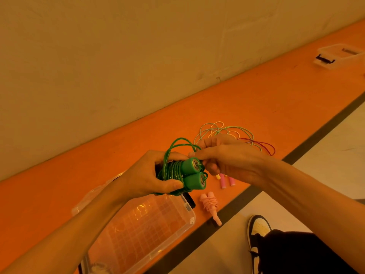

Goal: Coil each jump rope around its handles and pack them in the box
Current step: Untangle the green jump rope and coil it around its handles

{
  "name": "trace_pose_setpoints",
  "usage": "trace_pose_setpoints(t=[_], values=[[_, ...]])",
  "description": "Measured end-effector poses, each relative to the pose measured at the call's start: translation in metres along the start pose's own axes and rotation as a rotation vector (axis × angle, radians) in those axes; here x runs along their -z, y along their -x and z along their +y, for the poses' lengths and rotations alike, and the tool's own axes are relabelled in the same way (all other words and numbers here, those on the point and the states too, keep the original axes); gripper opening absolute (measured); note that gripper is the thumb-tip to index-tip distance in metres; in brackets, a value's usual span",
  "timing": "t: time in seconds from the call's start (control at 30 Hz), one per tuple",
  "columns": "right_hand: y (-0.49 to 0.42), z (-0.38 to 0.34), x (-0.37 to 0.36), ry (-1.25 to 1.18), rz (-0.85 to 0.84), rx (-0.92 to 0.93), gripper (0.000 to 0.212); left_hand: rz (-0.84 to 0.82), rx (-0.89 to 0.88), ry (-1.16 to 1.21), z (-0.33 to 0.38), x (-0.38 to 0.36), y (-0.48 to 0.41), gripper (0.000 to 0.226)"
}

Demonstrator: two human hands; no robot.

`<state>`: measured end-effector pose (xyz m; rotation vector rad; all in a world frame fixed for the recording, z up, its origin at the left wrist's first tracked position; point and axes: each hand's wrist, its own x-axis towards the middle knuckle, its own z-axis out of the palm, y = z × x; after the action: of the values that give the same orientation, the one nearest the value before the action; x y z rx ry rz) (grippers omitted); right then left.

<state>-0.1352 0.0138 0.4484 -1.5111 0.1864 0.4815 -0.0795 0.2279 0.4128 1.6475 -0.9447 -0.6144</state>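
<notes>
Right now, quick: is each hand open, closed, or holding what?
Left hand: closed around the green jump rope, gripping its two coiled handles.
Right hand: pinching that rope's loose loop near the handle tops.

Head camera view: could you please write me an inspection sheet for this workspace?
Surface: orange ledge, running along a wall.
Job's things: green jump rope, mostly coiled round its handles; pink coiled rope lying beside the clear box; loose ropes tangled behind.
Clutter: second clear box, far along the ledge.
Hands: left hand grips the green bundle; right hand pinches its loose loop.
Cables: nothing seen.
Surroundings: pale floor, a shoe.
</notes>
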Motion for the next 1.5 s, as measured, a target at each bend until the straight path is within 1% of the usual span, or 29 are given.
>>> trace_pose_setpoints(t=[0.13,0.23,0.3,0.37,0.43,0.47,0.53,0.63,0.73,0.83,0.9,0.97,1.03,1.13,1.23,1.37,1.43,1.5], values=[[0.001,0.004,-0.004,0.02,-0.023,0.011,0.014,0.046,-0.031,-0.055,-0.004,0.0,-0.001,0.04],[0.001,0.003,-0.002,-0.008,-0.024,0.067,0.028,0.044,-0.057,-0.052,-0.001,-0.001,-0.003,0.034],[0.002,0.0,0.001,0.069,-0.02,0.118,0.024,0.035,-0.056,-0.085,-0.001,-0.002,-0.004,0.032],[0.002,-0.002,0.006,0.167,-0.015,0.161,0.013,0.035,-0.062,-0.109,-0.002,-0.003,-0.004,0.03],[0.004,-0.003,0.01,0.288,-0.063,0.216,0.005,0.038,-0.09,-0.121,-0.004,-0.005,-0.004,0.034],[0.003,-0.004,0.011,0.334,-0.093,0.234,0.006,0.042,-0.101,-0.123,-0.006,-0.005,-0.004,0.035],[0.004,-0.003,0.013,0.362,-0.139,0.246,0.015,0.071,-0.107,-0.116,-0.008,-0.005,-0.004,0.036],[0.009,-0.003,0.011,0.317,-0.197,0.277,0.023,0.097,-0.11,-0.11,-0.008,-0.004,-0.003,0.038],[0.013,-0.002,0.011,0.224,-0.217,0.31,0.021,0.097,-0.136,-0.13,-0.01,-0.001,-0.006,0.045],[0.014,0.0,0.014,0.155,-0.246,0.289,0.019,0.073,-0.127,-0.075,-0.011,0.003,-0.005,0.043],[0.016,0.0,0.018,0.226,-0.254,0.28,0.019,0.076,-0.102,-0.044,-0.009,0.003,-0.004,0.041],[0.018,-0.001,0.02,0.29,-0.269,0.294,0.027,0.067,-0.093,-0.027,-0.009,0.003,-0.003,0.043],[0.02,-0.002,0.021,0.303,-0.286,0.316,0.032,0.042,-0.089,-0.007,-0.01,0.003,-0.004,0.049],[0.017,0.0,0.021,0.302,-0.287,0.323,0.036,0.014,-0.038,0.028,-0.009,0.002,-0.003,0.057],[0.013,0.004,0.021,0.281,-0.296,0.331,0.038,0.005,-0.022,0.02,-0.007,0.0,-0.001,0.054],[0.006,0.011,0.023,0.224,-0.32,0.327,0.04,0.002,-0.025,0.004,-0.004,-0.001,-0.002,0.04],[0.002,0.012,0.025,0.15,-0.368,0.298,0.044,-0.008,-0.021,0.007,-0.002,-0.001,-0.002,0.04],[-0.001,0.012,0.026,0.069,-0.441,0.244,0.053,-0.035,-0.009,0.023,-0.001,-0.002,-0.001,0.041]])
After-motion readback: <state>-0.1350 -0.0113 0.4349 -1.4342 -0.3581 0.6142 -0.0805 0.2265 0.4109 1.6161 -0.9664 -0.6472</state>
